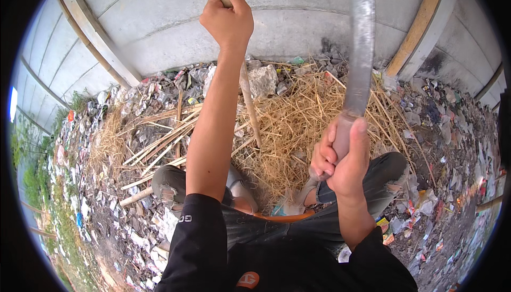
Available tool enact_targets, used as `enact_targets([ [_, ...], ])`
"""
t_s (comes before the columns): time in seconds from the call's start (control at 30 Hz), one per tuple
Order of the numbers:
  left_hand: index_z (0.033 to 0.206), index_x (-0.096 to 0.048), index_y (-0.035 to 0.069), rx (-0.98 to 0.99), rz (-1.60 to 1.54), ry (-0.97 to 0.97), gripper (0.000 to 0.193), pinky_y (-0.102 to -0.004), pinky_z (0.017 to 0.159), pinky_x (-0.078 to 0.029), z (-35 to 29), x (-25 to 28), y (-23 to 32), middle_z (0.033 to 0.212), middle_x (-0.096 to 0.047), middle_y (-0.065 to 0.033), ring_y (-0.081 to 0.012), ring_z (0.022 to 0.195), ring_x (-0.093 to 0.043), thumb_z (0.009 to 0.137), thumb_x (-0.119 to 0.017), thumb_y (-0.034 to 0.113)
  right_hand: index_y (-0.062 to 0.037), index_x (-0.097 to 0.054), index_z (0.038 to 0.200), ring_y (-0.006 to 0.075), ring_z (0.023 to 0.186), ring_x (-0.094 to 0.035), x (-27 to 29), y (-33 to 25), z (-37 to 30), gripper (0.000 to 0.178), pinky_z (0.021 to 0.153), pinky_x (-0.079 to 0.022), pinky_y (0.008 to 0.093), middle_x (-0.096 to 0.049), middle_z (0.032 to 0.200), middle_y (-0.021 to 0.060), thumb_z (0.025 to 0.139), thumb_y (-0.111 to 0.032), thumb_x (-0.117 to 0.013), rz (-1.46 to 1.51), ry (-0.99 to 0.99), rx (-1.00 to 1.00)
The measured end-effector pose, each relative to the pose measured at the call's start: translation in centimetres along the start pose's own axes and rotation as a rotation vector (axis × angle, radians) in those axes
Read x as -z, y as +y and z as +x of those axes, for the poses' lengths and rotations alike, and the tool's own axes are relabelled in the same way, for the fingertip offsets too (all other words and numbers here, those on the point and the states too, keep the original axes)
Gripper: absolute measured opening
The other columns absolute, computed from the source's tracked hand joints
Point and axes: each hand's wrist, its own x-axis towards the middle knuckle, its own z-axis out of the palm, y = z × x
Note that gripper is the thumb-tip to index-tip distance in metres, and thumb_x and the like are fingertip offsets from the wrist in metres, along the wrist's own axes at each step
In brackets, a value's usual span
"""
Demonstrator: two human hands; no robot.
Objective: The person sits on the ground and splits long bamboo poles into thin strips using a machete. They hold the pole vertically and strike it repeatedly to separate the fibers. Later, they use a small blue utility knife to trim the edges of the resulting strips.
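Head view: over the straw pile [293, 138], a machete [362, 52] is gripped by the right hand [346, 161], a seemingly unsplit stick [248, 98] reaching the pile is clenched by the left hand [230, 23], and strips [159, 146] left of the pile appear already split.

One blade [362, 42] in the right fingers [323, 156], one stick [248, 96] in the left fingers [212, 1], two trouser legs [381, 181] below both.

Soft, even daylight leaves only faint shadows, a patch [13, 104] near nine o'clock glares white, the blade [361, 47] between one and two o'clock shines through blur, and fisheye distortion curves the grey wall [298, 31] toward twelve.
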Motion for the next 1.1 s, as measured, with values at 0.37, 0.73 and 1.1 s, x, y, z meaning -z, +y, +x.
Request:
enact_targets([
  [0.37, 0.059, -0.046, 0.005, 0.066, -0.051, -0.005, 0.067, -0.0331, 0.045, -0.036, 1.4, 1.0, -0.5, 0.048, -0.047, -0.0026, -0.0125, 0.046, -0.045, 0.100, -0.055, 0.057, -0.0097, -0.046, 0.079, 0.0101, 0.044, -0.045, 7.8, 16.9, -9.0, 0.052, 0.043, -0.041, 0.0301, -0.046, 0.060, 0.0008, 0.104, -0.055, -0.047, -0.165, 0.017, -0.929],
  [0.73, 0.059, -0.045, 0.005, 0.086, -0.051, -0.017, 0.069, -0.0331, 0.047, -0.036, 1.5, 1.3, -1.2, 0.049, -0.045, -0.0012, -0.0122, 0.047, -0.044, 0.100, -0.052, 0.060, -0.0053, -0.053, 0.080, 0.0087, 0.045, -0.045, 0.3, 15.5, -3.5, 0.050, 0.044, -0.038, 0.0269, -0.048, 0.057, 0.0011, 0.106, -0.048, -0.047, -0.184, 0.028, 0.162],
  [1.1, 0.059, -0.042, 0.005, 0.162, 0.012, 0.048, 0.070, -0.0341, 0.050, -0.032, 3.3, 7.7, -1.6, 0.051, -0.039, -0.0005, -0.0113, 0.052, -0.036, 0.103, -0.046, 0.059, -0.0095, -0.053, 0.072, 0.0121, 0.040, -0.044, 4.0, 19.6, -6.1, 0.052, 0.038, -0.037, 0.0307, -0.048, 0.055, 0.0007, 0.103, -0.051, -0.054, -0.316, 0.009, -0.573],
])
